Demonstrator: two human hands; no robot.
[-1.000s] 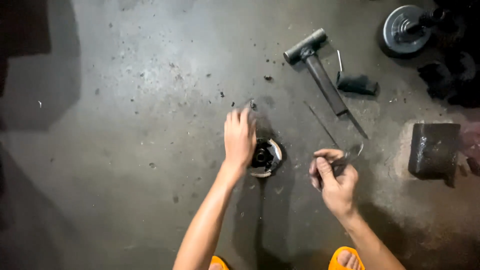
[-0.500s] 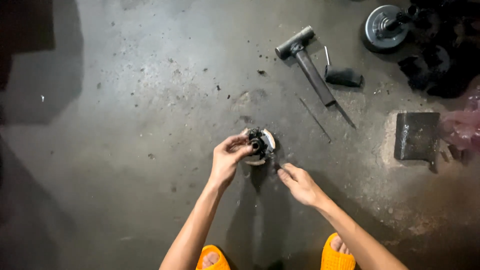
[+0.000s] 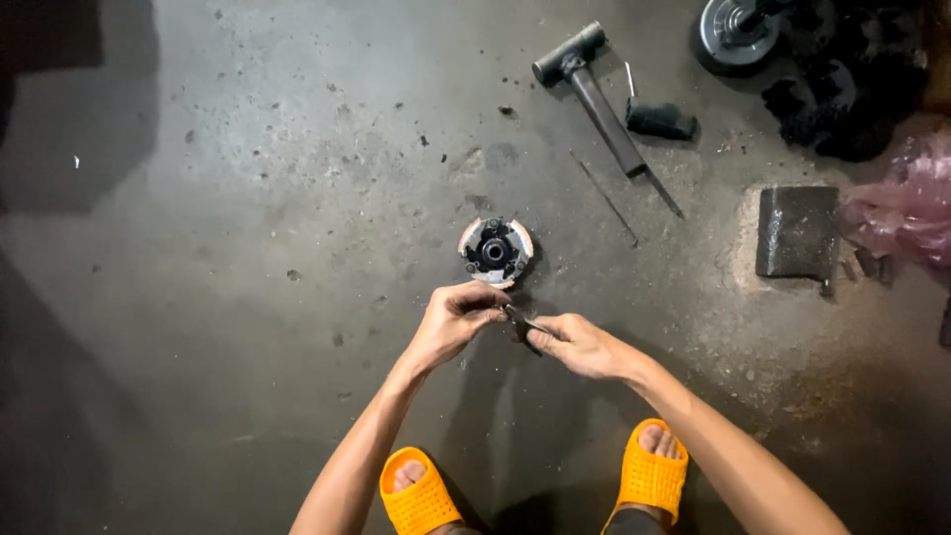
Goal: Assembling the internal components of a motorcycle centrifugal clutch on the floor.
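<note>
A round metal part (image 3: 495, 252) with a black hub and pale shoes around its rim lies flat on the grey concrete floor (image 3: 248, 248). Just below it my two hands meet. My left hand (image 3: 454, 319) has its fingers pinched on something small at the tip of a thin dark tool (image 3: 525, 323). My right hand (image 3: 580, 344) grips that tool by its handle. Neither hand touches the round part. What the left fingers pinch is too small to make out.
A hammer (image 3: 592, 94) lies at the upper middle, with a short black-handled tool (image 3: 659, 120) and a thin rod (image 3: 604, 198) beside it. A dark metal block (image 3: 797, 231), a round metal disc (image 3: 738, 30), black rags and pink plastic sit at right. My orange sandals (image 3: 421, 492) show below.
My left hand has let go of the round part and drawn back toward me. Both hands have come together below the part, around the thin tool.
</note>
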